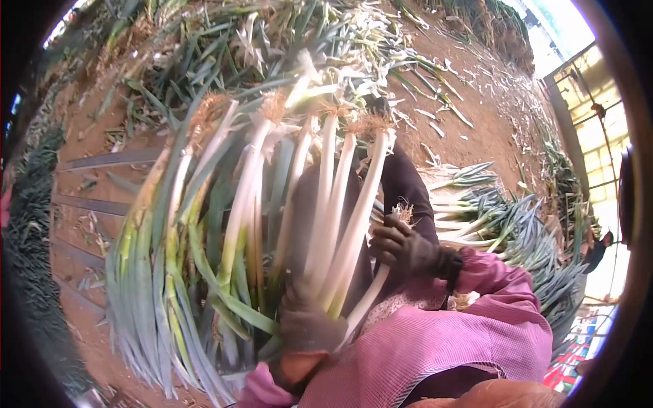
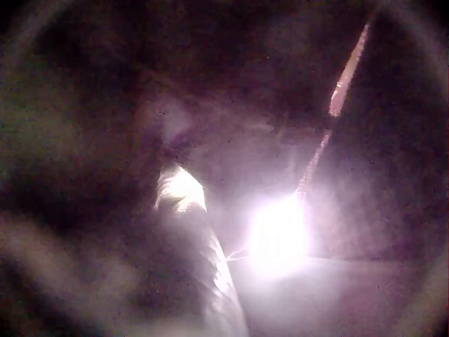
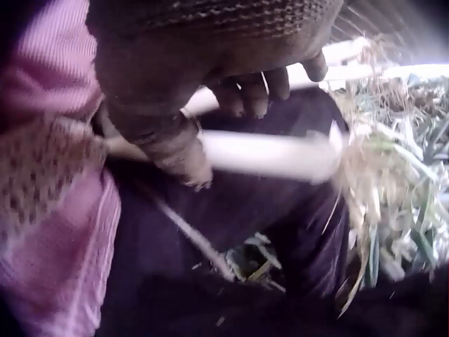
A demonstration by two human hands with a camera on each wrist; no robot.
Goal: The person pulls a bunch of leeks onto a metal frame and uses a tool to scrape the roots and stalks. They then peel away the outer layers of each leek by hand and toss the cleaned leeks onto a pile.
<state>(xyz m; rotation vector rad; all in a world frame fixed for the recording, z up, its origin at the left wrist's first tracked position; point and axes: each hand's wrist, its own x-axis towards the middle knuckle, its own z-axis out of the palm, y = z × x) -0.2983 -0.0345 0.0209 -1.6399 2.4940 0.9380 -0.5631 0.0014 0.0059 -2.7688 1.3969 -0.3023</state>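
In the head view, my left hand (image 1: pixel 309 323), in a dark glove, grips the lower white shafts of large green onions (image 1: pixel 359 231), their rooty ends pointing away from me. My gloved right hand (image 1: pixel 406 251) holds another green onion (image 1: pixel 367 296) just below its roots. The right wrist view has the thumb of that hand (image 3: pixel 231 42) across a white stalk (image 3: pixel 273 151), with brown roots at its far end. More onions (image 1: pixel 238 197) lie side by side left of the hands, green leaves toward me. The left wrist view is dark and blurred, its hand hidden.
Metal slats (image 1: pixel 112 160) extend at the left above brown soil. A heap of green onions (image 1: pixel 510 234) lies to the right, beyond the pink sleeve (image 1: pixel 500 279). Loose leaves and peelings (image 1: pixel 224 64) cover the ground ahead. A barred frame (image 1: pixel 598 129) stands at the far right.
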